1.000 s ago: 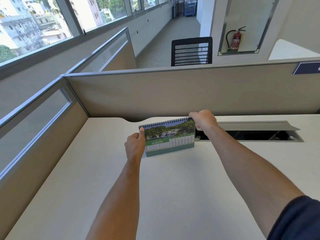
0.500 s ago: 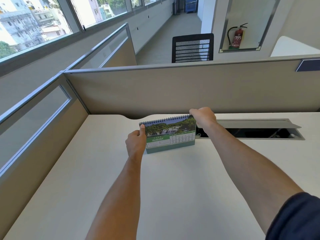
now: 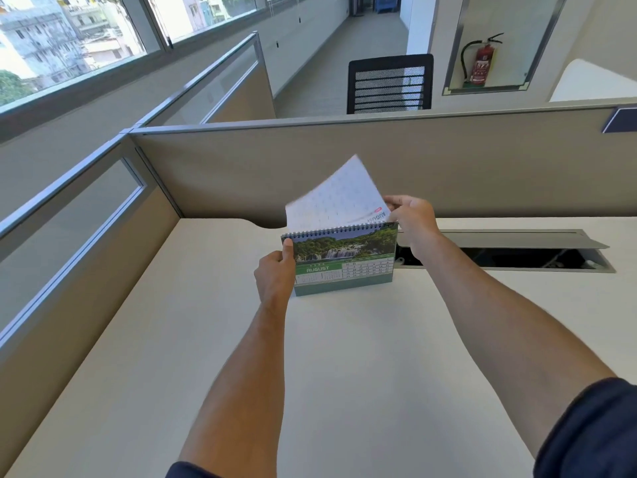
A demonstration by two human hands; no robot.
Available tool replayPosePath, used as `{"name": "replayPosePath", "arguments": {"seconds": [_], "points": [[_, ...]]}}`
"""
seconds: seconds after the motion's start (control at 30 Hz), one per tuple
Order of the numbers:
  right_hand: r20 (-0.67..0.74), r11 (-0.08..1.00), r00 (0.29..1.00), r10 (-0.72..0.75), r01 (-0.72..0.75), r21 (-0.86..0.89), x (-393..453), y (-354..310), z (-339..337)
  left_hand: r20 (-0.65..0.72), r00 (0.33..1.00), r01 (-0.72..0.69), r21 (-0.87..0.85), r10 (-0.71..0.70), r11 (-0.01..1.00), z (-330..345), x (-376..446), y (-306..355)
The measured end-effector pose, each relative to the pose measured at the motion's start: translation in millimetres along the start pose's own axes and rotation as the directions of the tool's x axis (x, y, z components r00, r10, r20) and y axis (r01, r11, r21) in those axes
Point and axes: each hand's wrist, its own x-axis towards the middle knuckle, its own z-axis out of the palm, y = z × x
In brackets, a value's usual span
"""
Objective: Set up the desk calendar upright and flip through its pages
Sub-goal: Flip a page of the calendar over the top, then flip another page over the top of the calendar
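A spiral-bound desk calendar (image 3: pixel 344 262) stands upright on the pale desk (image 3: pixel 344 357), its front page showing a waterfall photo and "AUGUST". My left hand (image 3: pixel 275 276) grips its left edge, thumb on the front. My right hand (image 3: pixel 412 219) pinches the corner of one white page (image 3: pixel 336 201) that stands raised and blurred above the spiral binding.
Just right of the calendar an open cable tray (image 3: pixel 510 255) with a raised grey lid is set into the desk. Beige partitions (image 3: pixel 379 160) close the back and left sides. Beyond them are a black mesh chair (image 3: pixel 389 82) and a red fire extinguisher (image 3: pixel 482 65).
My right hand has lifted a page up from the top right of the calendar, and it now stands above the binding. My left hand keeps its hold on the left edge.
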Motion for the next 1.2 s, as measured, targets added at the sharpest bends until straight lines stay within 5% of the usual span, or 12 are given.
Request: {"name": "replayPosePath", "arguments": {"seconds": [0.37,0.6,0.73,0.93,1.2], "points": [[0.090,0.995,0.991,-0.096,0.093,0.042,-15,0,-19,0.091,0.992,0.107,-0.238,-0.088,0.965,-5,3,-5],[-0.055,0.996,0.998,-0.016,0.021,0.082,-11,2,-19,0.226,0.940,0.332,-0.429,-0.256,0.840,-15,11,-9],[-0.180,0.963,0.981,0.071,-0.115,-0.245,-6,12,-10,0.193,0.967,0.229,-0.349,-0.169,0.909,-14,7,-7],[-0.219,0.902,0.973,0.068,-0.154,-0.404,-14,5,-1,0.055,0.998,0.003,-0.044,-0.001,0.999,-10,7,-7],[-0.200,0.856,0.975,0.101,-0.187,-0.481,-12,0,2,0.050,0.998,-0.027,-0.022,0.028,0.999,-8,6,-9]]}}
